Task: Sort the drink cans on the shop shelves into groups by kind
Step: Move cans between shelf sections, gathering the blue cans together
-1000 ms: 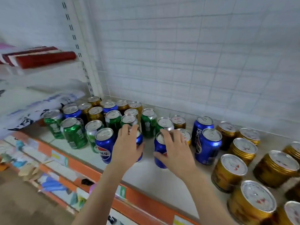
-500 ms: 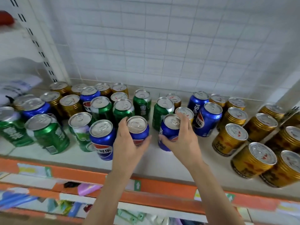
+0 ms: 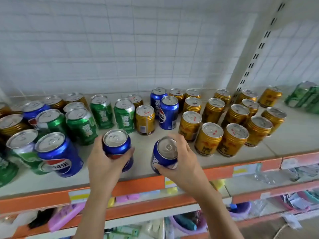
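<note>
While both hands grip a can apiece, head view shows the job mid-carry: left hand [image 3: 105, 163] wraps a blue cola can [image 3: 117, 147], right hand [image 3: 183, 163] wraps a 2nd blue can [image 3: 164, 154] that's tilted toward the person, both low over the shelf's [image 3: 284, 135] front strip near the orange edge [image 3: 138, 185]. Just beyond the rt hand stand 2 more blue cans [image 3: 168, 112], w/ a stray gold can [image 3: 145, 119] between them and the green cans [image 3: 101, 112] further left; a big gold group [image 3: 233, 118] fills the area to the rt. Another blue can [image 3: 59, 153] sits just left of the left hand, among mixed green/gold ones. Judgement: best to pick one blue spot & set both down upright, level the tilted one first, lower straight, no sliding into neighbours. Open room: bare shelf directly ahead of & between the hands, plus a clear-ish patch rt of the gold group. Watch the front lip, as the rt can looks to be close over it; a drop there goes to the lower shelf [image 3: 189, 219].
</note>
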Tool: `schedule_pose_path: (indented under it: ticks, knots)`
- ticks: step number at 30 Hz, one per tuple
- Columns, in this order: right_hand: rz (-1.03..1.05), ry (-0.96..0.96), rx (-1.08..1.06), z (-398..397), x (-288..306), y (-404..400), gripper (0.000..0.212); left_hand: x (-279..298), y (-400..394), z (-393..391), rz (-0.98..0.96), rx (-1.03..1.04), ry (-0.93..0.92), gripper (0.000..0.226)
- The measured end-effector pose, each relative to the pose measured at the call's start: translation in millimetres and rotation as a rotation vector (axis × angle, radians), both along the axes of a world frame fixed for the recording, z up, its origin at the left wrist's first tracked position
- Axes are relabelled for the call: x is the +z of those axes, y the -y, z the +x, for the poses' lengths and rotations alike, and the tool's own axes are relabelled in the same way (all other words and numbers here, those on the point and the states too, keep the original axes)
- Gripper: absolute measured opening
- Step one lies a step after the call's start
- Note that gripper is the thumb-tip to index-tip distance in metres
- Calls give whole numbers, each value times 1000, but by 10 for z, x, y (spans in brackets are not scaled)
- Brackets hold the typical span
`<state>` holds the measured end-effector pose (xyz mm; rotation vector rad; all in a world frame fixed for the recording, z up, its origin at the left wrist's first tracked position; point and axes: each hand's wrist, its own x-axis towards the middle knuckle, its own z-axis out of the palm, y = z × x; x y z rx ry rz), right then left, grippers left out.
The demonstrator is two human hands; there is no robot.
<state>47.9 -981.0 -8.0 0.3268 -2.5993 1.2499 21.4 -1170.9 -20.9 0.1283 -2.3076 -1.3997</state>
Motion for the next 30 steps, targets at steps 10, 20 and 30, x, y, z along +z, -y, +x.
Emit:
schedule_pose_path:
  ticks: [10,20,30]
  knots:
    - [-28,16,-321,1199,19,-1736,67,185,-1674,622,-52,-357,-109,66]
    - [30,77,-826,2662,-332,-3531,68,-33,-3822,1298,-28,-845,-44,63]
    - [-101,96,-1215,3472,-625,-4609,63,-260,-5489,1552,-132,-1146,52,64]
